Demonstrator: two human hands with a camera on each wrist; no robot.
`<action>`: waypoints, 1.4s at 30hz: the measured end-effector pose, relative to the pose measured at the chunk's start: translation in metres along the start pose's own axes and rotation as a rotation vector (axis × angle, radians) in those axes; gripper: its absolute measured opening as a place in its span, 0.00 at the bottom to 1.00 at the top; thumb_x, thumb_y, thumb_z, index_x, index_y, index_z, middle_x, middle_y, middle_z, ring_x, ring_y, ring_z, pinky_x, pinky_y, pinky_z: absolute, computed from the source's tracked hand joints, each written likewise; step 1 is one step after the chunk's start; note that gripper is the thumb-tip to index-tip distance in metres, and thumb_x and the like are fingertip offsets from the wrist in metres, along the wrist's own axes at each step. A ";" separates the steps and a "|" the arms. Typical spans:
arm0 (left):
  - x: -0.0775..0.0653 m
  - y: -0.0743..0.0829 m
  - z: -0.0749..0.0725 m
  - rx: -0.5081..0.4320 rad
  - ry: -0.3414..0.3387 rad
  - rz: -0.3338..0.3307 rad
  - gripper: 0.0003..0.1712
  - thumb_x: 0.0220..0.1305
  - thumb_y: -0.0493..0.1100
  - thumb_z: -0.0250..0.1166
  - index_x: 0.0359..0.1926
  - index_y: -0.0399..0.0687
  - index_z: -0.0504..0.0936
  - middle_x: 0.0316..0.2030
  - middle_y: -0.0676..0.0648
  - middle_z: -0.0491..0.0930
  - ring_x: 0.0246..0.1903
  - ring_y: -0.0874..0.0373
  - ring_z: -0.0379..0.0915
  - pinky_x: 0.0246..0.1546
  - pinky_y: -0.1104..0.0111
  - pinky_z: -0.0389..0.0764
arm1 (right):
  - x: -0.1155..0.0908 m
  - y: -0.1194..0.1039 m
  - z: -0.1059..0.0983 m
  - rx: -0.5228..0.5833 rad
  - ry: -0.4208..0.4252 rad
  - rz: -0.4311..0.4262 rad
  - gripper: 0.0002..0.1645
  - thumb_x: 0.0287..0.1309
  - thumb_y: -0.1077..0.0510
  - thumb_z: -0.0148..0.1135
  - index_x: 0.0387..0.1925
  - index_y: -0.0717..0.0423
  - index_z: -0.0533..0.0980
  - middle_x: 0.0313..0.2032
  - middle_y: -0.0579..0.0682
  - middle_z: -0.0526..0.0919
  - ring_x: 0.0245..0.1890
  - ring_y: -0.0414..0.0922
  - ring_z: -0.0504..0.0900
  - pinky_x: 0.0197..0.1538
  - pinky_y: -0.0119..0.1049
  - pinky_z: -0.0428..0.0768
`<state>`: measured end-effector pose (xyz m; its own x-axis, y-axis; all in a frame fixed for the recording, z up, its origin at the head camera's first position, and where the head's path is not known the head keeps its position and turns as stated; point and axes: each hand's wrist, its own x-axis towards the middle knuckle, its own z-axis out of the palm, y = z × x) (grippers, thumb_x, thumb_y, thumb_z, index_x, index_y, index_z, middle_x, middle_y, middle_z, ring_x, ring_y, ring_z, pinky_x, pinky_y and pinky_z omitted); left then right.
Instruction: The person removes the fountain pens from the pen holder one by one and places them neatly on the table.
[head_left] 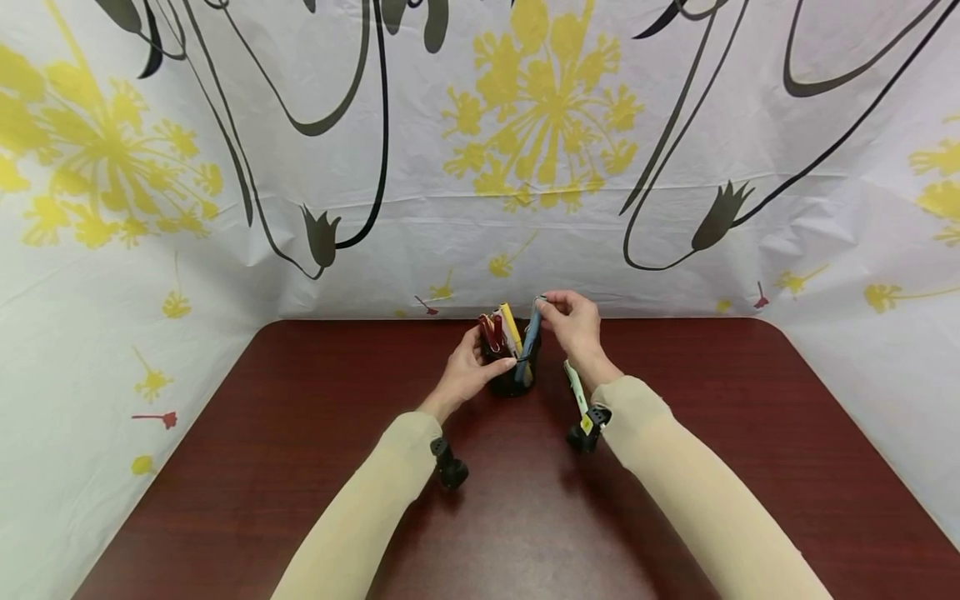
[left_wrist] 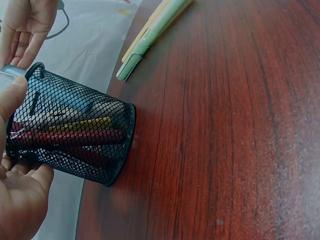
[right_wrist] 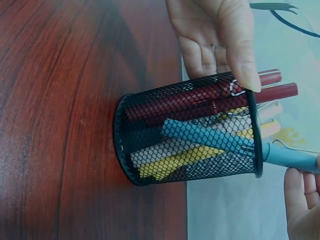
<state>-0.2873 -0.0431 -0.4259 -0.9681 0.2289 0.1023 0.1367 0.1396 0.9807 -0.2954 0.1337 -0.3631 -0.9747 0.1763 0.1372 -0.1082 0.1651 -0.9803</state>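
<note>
A black mesh pen holder (head_left: 510, 385) stands near the table's far edge with several pens in it. My left hand (head_left: 463, 371) grips it near the rim, thumb on the near side and fingers round the left. My right hand (head_left: 573, 321) pinches the upper end of a blue pen (head_left: 529, 333). That pen leans at the holder's right side, and through the mesh its lower end (right_wrist: 190, 132) shows partway down inside. Dark red pens (right_wrist: 277, 92), a yellow pen (head_left: 511, 328) and a whitish pen (right_wrist: 270, 109) share the holder.
A light green pen (left_wrist: 150, 40) lies on the dark red wooden table (head_left: 300, 467), right of the holder, with a yellowish pen (left_wrist: 131, 48) alongside. A patterned white sheet (head_left: 420, 217) hangs just behind the table's far edge.
</note>
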 end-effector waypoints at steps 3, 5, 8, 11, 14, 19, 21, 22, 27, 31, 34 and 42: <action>0.000 0.000 0.000 0.011 0.004 -0.007 0.46 0.55 0.39 0.70 0.70 0.40 0.54 0.65 0.38 0.63 0.64 0.48 0.63 0.63 0.57 0.66 | 0.001 -0.002 -0.001 0.032 0.010 0.001 0.16 0.61 0.60 0.61 0.48 0.66 0.76 0.38 0.53 0.79 0.33 0.35 0.79 0.49 0.43 0.81; 0.000 0.000 0.000 0.016 0.006 -0.008 0.46 0.55 0.39 0.70 0.70 0.41 0.54 0.65 0.38 0.64 0.64 0.48 0.63 0.62 0.57 0.67 | 0.001 -0.004 -0.003 0.060 0.013 -0.006 0.17 0.61 0.60 0.61 0.48 0.66 0.76 0.36 0.51 0.78 0.32 0.35 0.80 0.49 0.43 0.80; 0.000 -0.001 0.000 0.018 0.007 -0.005 0.46 0.55 0.39 0.70 0.70 0.40 0.54 0.65 0.39 0.64 0.63 0.48 0.64 0.62 0.57 0.67 | 0.002 -0.007 -0.005 0.114 0.019 -0.020 0.17 0.60 0.62 0.60 0.48 0.68 0.75 0.34 0.48 0.78 0.31 0.35 0.80 0.48 0.43 0.81; 0.000 0.000 0.000 0.022 0.011 -0.005 0.46 0.55 0.39 0.70 0.70 0.41 0.55 0.65 0.39 0.64 0.63 0.48 0.64 0.62 0.58 0.67 | 0.003 -0.011 -0.008 0.159 0.029 -0.023 0.17 0.60 0.62 0.60 0.49 0.69 0.74 0.33 0.45 0.78 0.30 0.35 0.81 0.45 0.38 0.82; 0.000 0.000 0.000 0.028 0.014 -0.002 0.46 0.55 0.39 0.70 0.70 0.40 0.55 0.65 0.39 0.64 0.63 0.48 0.64 0.62 0.58 0.67 | 0.006 -0.015 -0.013 0.202 0.050 -0.013 0.17 0.60 0.62 0.60 0.48 0.68 0.75 0.32 0.44 0.79 0.30 0.35 0.80 0.41 0.33 0.83; 0.000 0.001 0.000 0.018 0.007 0.011 0.45 0.56 0.38 0.69 0.70 0.38 0.54 0.65 0.37 0.63 0.63 0.46 0.64 0.62 0.57 0.67 | 0.009 -0.020 -0.021 0.278 0.073 0.018 0.13 0.59 0.62 0.61 0.45 0.65 0.75 0.32 0.44 0.80 0.31 0.36 0.81 0.38 0.30 0.82; -0.002 0.003 -0.001 0.004 0.001 0.006 0.45 0.56 0.37 0.69 0.70 0.38 0.54 0.65 0.36 0.63 0.64 0.46 0.63 0.63 0.56 0.66 | 0.009 -0.021 -0.024 0.302 0.071 0.032 0.12 0.59 0.62 0.61 0.44 0.63 0.75 0.32 0.44 0.80 0.31 0.36 0.81 0.40 0.30 0.82; -0.004 0.007 -0.001 0.006 -0.003 0.007 0.45 0.56 0.37 0.69 0.70 0.37 0.54 0.65 0.35 0.62 0.64 0.45 0.62 0.63 0.56 0.66 | 0.009 -0.021 -0.025 0.311 0.071 0.037 0.11 0.59 0.62 0.61 0.44 0.62 0.75 0.33 0.44 0.80 0.32 0.36 0.81 0.41 0.32 0.82; -0.015 0.027 -0.002 0.008 -0.023 0.003 0.44 0.57 0.35 0.67 0.69 0.32 0.53 0.64 0.32 0.62 0.64 0.42 0.62 0.63 0.54 0.66 | 0.008 -0.021 -0.032 0.341 0.085 0.054 0.07 0.59 0.62 0.61 0.41 0.58 0.76 0.32 0.44 0.80 0.32 0.36 0.81 0.47 0.37 0.82; -0.019 0.033 -0.002 0.014 -0.019 0.009 0.43 0.57 0.34 0.66 0.68 0.31 0.53 0.63 0.32 0.63 0.63 0.42 0.63 0.62 0.54 0.66 | 0.009 -0.022 -0.037 0.383 0.112 0.055 0.05 0.59 0.63 0.61 0.38 0.57 0.76 0.30 0.43 0.80 0.30 0.36 0.82 0.43 0.33 0.82; -0.020 0.034 -0.002 0.018 -0.017 0.011 0.42 0.58 0.35 0.66 0.68 0.31 0.53 0.63 0.31 0.64 0.63 0.41 0.63 0.62 0.54 0.66 | 0.010 -0.023 -0.042 0.435 0.129 0.068 0.05 0.58 0.64 0.61 0.37 0.57 0.76 0.29 0.44 0.81 0.29 0.36 0.81 0.40 0.29 0.82; -0.012 0.022 -0.004 0.019 -0.035 -0.008 0.45 0.58 0.35 0.66 0.70 0.33 0.51 0.65 0.32 0.61 0.64 0.42 0.61 0.63 0.55 0.66 | 0.011 -0.020 -0.055 0.518 0.134 0.114 0.06 0.59 0.64 0.61 0.38 0.59 0.75 0.28 0.44 0.82 0.28 0.36 0.81 0.36 0.26 0.82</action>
<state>-0.2729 -0.0464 -0.4048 -0.9612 0.2613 0.0883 0.1332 0.1595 0.9782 -0.2929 0.1854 -0.3341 -0.9562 0.2925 0.0100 -0.1186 -0.3560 -0.9269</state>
